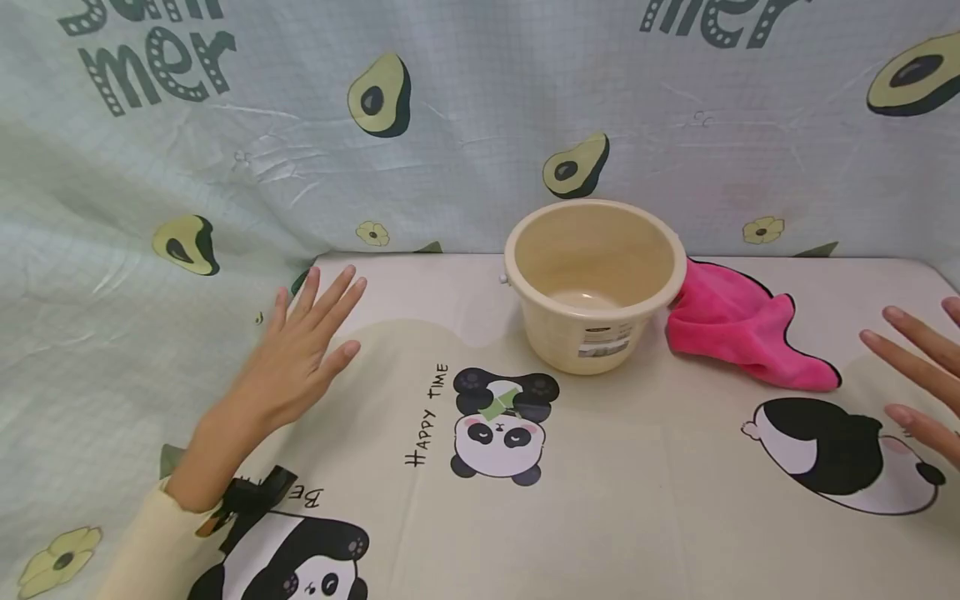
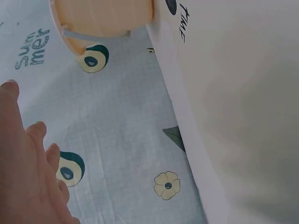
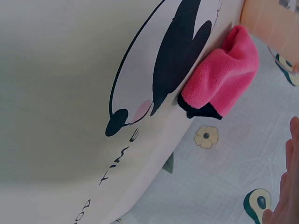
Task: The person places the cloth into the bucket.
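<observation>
Bucket (image 1: 558, 332) stands upright on the tabletop (image 1: 600, 517), cloth (image 1: 731, 325) just beside it; left hand (image 1: 300, 358) and right hand (image 1: 921, 372) are apart from both, fingers (image 1: 341, 309) spread.

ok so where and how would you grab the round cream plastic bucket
Probably best by the left rim, from above with the left hand, fingers inside, thumb outside. The bucket stands upright, its wide mouth facing up, its rim jutting outward, while the bunched pink fabric piece with black edging lies close by its right side.
</observation>
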`<state>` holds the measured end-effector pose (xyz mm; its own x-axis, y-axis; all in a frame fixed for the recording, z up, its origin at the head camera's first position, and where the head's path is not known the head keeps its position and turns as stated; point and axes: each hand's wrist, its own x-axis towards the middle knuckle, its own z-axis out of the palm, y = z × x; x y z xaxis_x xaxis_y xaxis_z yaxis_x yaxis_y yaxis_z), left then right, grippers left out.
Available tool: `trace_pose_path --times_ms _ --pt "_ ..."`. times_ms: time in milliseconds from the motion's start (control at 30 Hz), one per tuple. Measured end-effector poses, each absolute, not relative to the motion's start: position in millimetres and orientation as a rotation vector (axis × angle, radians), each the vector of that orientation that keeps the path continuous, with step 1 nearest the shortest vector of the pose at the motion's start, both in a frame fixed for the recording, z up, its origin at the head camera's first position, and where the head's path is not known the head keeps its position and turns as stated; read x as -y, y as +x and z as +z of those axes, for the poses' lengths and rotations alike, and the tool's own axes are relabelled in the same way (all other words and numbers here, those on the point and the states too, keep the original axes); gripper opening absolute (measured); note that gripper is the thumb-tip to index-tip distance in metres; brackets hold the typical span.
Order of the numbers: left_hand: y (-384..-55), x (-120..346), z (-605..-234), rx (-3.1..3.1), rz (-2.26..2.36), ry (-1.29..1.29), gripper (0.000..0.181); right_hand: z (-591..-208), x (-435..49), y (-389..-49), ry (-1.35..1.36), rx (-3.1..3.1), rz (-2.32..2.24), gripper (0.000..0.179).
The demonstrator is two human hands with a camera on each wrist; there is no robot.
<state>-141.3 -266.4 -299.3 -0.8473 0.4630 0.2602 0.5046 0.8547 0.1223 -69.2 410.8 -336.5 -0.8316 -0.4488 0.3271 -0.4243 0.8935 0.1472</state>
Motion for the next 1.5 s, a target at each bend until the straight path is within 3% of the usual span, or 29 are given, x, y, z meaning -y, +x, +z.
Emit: trace_pose_path --times_ms 267,567,833,1500 --pt "-152 251 -300 2.78 -0.547 -0.85 0.066 -337 -401 -66 0.579 2.736 -0.069 0.098" --pt "-164 232 -296 2.726 -0.846 -0.957 0.065 -333 -392 -79 0.757 2.64 -0.094 0.093" --pt "-175 211 -295 2.655 -1.057 -1.058 0.066 -334 -383 -79 0.554 2.782 -0.176 0.099" --pt "-198 168 -288 2.624 -1.233 -1.071 0.074 -328 -368 -96 0.565 2.843 -0.197 0.098"
